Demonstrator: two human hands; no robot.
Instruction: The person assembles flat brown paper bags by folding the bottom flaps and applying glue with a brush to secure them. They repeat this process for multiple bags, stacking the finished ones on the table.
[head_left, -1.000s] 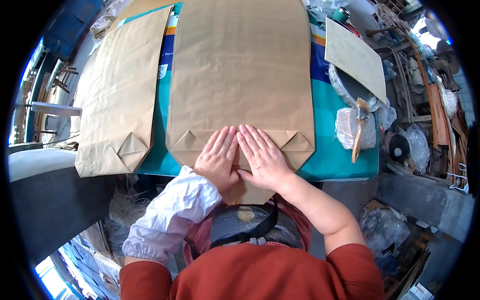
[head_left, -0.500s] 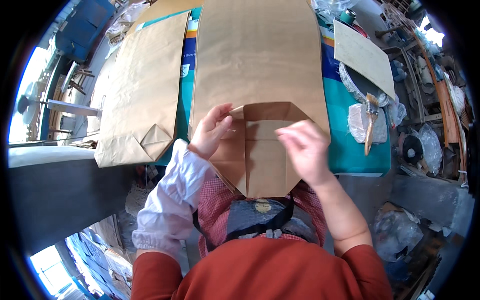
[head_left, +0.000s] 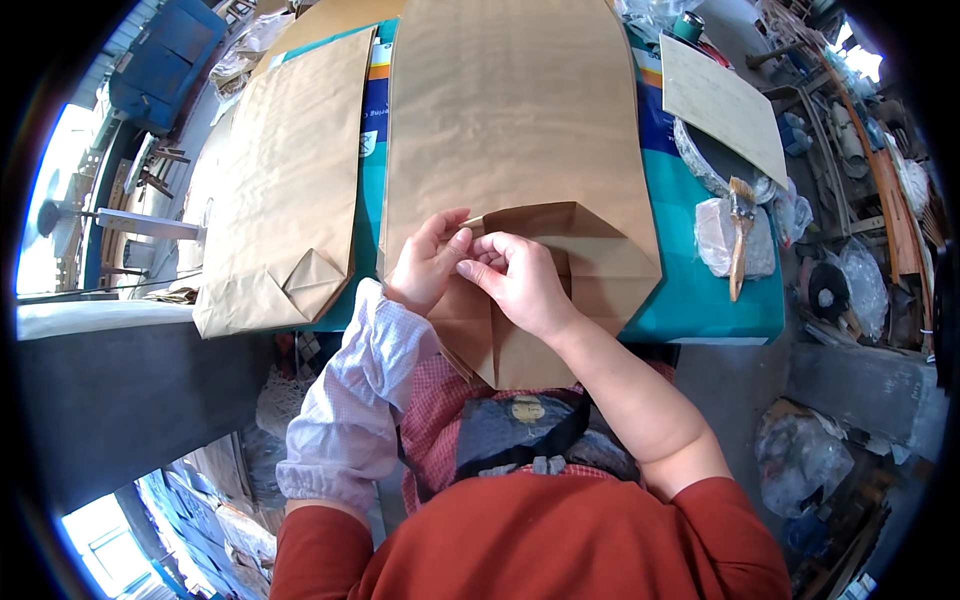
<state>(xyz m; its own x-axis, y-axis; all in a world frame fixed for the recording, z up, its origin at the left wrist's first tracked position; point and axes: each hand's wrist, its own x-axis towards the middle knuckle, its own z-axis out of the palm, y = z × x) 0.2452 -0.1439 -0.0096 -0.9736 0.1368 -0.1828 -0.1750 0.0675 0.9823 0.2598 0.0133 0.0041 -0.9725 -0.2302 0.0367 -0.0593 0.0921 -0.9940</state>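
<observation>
A large brown paper bag (head_left: 520,120) lies flat before me, its near end opened out into a folded box shape with an angular flap (head_left: 615,265) standing at the right. My left hand (head_left: 425,262), its forearm in a pale checked sleeve cover, pinches the left corner of that opened end. Reaching across the fold, my right hand (head_left: 520,282) has its thumb and fingers drawn together at the same corner, close against the left fingertips. The paper between the fingers is mostly hidden.
Another brown bag (head_left: 285,180) with a folded end lies to the left on the teal table cover (head_left: 690,310). At the right, a brush (head_left: 741,235) rests on a pale block (head_left: 712,235), near a round basin (head_left: 695,160) partly covered by a cream board (head_left: 725,105).
My right hand has moved left from the right side of the bag's opened end to meet my left hand at its left corner. The right flap now stands more raised.
</observation>
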